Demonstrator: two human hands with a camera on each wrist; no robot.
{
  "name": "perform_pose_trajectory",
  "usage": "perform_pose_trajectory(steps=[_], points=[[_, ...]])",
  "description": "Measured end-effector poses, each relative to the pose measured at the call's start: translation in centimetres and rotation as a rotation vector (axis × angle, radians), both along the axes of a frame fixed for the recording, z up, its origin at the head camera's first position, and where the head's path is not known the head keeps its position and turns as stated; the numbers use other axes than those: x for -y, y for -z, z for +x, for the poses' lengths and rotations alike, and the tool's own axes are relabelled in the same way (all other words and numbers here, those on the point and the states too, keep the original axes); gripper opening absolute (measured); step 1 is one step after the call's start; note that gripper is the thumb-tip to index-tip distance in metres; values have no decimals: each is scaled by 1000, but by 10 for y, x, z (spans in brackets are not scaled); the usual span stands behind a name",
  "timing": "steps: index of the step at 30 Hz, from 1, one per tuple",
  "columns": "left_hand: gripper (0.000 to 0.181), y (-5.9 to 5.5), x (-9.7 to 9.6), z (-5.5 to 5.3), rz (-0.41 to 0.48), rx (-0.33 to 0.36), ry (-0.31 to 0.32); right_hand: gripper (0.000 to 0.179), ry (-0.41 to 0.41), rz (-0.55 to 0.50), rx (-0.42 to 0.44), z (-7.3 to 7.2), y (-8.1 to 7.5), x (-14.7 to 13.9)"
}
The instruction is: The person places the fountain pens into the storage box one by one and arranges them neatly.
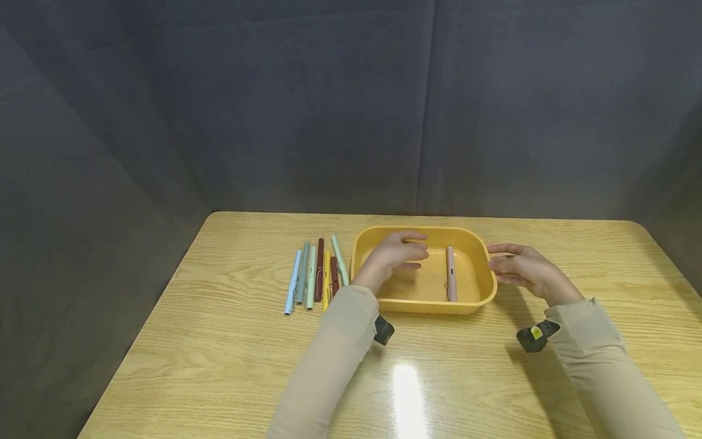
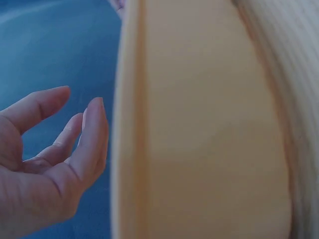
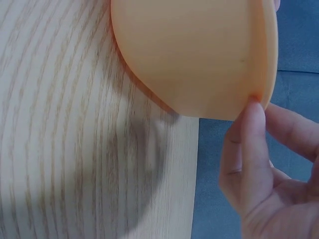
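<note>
A yellow tray (image 1: 422, 308) stands on the table, with a pinkish pen (image 1: 451, 274) lying inside near its right end. Over the tray's left part hovers my left hand (image 1: 392, 253), fingers loosely bent and holding nothing. The left wrist view shows that hand (image 2: 55, 159) apart from the tray wall (image 2: 209, 119). At the tray's right end, my right hand (image 1: 526, 268) touches the outer rim with its fingertips. In the right wrist view one fingertip (image 3: 254, 109) presses just under the rim, and another finger passes partly behind it.
Left of the tray lie several pens: a light blue pen (image 1: 293, 282), a grey-blue pen (image 1: 303, 272), a mint pen (image 1: 311, 277), a dark red pen (image 1: 320, 268) and a yellow pen (image 1: 326, 277) among them. Dark cloth (image 1: 329, 122) hangs behind the wooden table (image 1: 219, 341).
</note>
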State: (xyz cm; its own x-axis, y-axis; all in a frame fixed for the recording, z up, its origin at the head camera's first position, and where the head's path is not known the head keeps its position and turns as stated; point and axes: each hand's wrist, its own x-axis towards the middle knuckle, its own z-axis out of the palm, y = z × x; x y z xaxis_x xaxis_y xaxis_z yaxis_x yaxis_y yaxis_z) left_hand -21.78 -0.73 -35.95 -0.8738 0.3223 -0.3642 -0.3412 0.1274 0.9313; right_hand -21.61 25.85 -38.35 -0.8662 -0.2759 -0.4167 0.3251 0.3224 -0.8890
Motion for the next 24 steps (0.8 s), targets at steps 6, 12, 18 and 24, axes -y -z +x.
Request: perform_pose_trajectory(steps=[6, 12, 18, 24], points=[[48, -6, 21, -3, 37, -18, -15, 60, -8, 5, 1, 0, 0, 0], [47, -10, 46, -4, 55, -48, -37, 60, -7, 11, 6, 0, 1, 1], [49, -10, 73, -4, 87, -62, -60, 60, -19, 0, 4, -1, 2, -1], [54, -6, 100, -3, 68, -71, -83, 59, -16, -3, 12, 0, 3, 0]])
